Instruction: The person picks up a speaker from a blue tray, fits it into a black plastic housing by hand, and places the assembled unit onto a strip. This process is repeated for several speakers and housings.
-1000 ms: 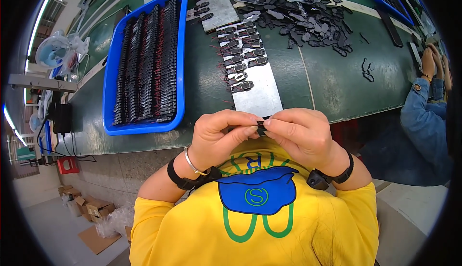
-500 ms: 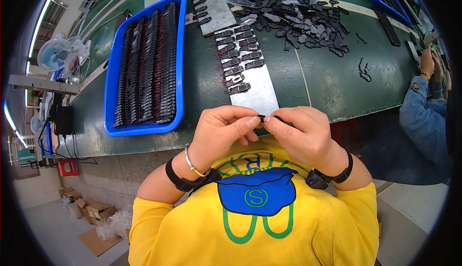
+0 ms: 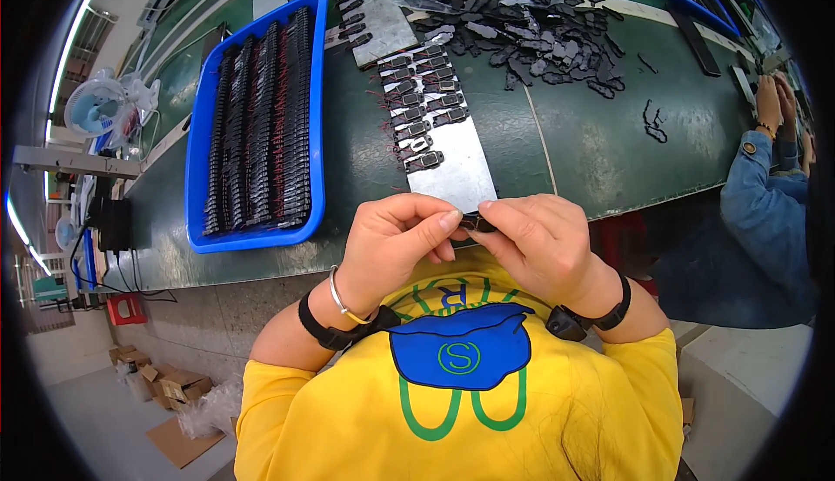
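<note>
Between my hands, just off the near edge of the bench, is a small black plastic part (image 3: 474, 222). My left hand (image 3: 404, 236) pinches its left end with thumb and fingertips. My right hand (image 3: 535, 239) grips the other end, its fingers covering much of the piece. Right beyond my fingertips lies a pale metal plate (image 3: 452, 168). On that plate sit two columns of small black speaker-like modules (image 3: 424, 161) with thin red wires. The exact shape of the held part is partly hidden by my fingers.
A blue tray (image 3: 319, 133) packed with rows of black parts stands on the left of the green bench (image 3: 600, 155). A heap of flat black pieces (image 3: 539, 46) lies at the back. At the right, a person in a denim sleeve (image 3: 761, 194) works beside the bench.
The small black part has turned between my fingers, showing more of its face. My right fingers have shifted slightly on it. The view has moved a little.
</note>
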Available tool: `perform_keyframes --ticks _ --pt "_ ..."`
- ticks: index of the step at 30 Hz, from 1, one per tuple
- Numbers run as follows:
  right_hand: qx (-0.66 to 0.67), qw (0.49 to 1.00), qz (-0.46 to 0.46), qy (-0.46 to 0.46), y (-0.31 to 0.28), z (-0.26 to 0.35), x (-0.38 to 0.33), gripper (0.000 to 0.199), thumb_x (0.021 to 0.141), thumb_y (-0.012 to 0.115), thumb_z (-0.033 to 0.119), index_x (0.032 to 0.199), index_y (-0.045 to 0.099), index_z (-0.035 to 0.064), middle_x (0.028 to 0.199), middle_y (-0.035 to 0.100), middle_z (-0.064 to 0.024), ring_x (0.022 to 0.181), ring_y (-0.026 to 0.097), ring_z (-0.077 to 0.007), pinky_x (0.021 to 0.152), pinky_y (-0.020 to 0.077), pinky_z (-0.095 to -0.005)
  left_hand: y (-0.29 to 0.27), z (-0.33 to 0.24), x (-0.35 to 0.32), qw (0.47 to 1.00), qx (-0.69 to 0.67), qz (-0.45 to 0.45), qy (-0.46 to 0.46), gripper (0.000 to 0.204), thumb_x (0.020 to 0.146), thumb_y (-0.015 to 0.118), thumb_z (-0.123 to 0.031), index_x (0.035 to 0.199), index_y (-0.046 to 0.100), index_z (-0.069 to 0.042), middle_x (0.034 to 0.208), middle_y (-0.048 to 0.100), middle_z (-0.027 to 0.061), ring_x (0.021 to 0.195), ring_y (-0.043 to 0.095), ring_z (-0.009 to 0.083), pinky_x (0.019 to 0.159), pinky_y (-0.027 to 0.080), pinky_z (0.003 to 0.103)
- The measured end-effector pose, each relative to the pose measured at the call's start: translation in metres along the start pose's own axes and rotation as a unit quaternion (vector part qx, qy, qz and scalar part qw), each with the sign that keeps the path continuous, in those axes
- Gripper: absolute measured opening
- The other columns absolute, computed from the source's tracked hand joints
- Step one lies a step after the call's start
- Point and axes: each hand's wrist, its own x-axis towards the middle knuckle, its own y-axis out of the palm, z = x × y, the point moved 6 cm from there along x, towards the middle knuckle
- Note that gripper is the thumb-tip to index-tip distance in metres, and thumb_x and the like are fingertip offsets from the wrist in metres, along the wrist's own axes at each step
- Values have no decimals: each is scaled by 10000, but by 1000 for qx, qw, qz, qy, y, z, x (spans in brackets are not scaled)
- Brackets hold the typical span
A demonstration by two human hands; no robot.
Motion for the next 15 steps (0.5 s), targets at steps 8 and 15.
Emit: perform_keyframes --ticks 8,15 --pt "25 999 22 31 1 -4 0 322 666 773 9 961 644 8 803 667 -97 652 656 -248 554 512 -314 -2 7 3 998 -55 17 -19 119 899 621 -50 960 659 44 828 699 148 618 643 133 571 522 224" --pt "-1 1000 25 -11 2 -5 -1 262 661 752 25 909 668 26 797 663 -68 628 647 -204 503 479 -284 -5 4 5 996 -46 30 -75 102 890 622 -45 924 649 47 817 694 162 595 639 145 545 524 228"
